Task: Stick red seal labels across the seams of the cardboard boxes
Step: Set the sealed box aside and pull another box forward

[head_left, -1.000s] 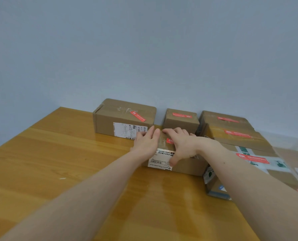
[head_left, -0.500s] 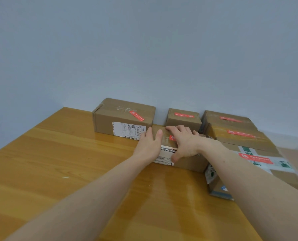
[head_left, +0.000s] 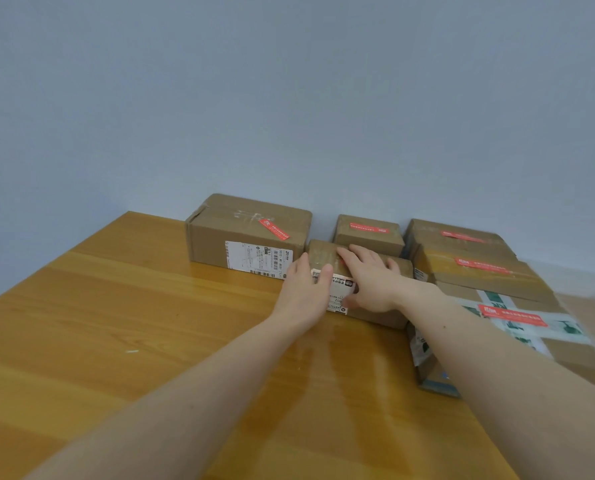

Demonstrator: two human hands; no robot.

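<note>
A small cardboard box point(head_left: 324, 252) with a white shipping label on its front lies near the back of the wooden table point(head_left: 116, 323). My left hand point(head_left: 304, 294) rests flat against the box's left front corner, fingers straight. My right hand point(head_left: 369, 282) lies over the box's top with the thumb down its front face, covering most of the red seal label there. Other boxes carry red seal labels: a large one at the left point(head_left: 247, 233), a small one behind point(head_left: 369, 232), and three at the right point(head_left: 462, 239) point(head_left: 479, 271) point(head_left: 518, 323).
The blue-grey wall stands right behind the row of boxes. The rightmost box, wrapped in green-printed tape, reaches toward the table's right edge. A small white speck point(head_left: 131, 351) lies on the tabletop at the left.
Both hands have pushed the small box away from me, toward the wall, so it now sits between the large left box and the small rear box.
</note>
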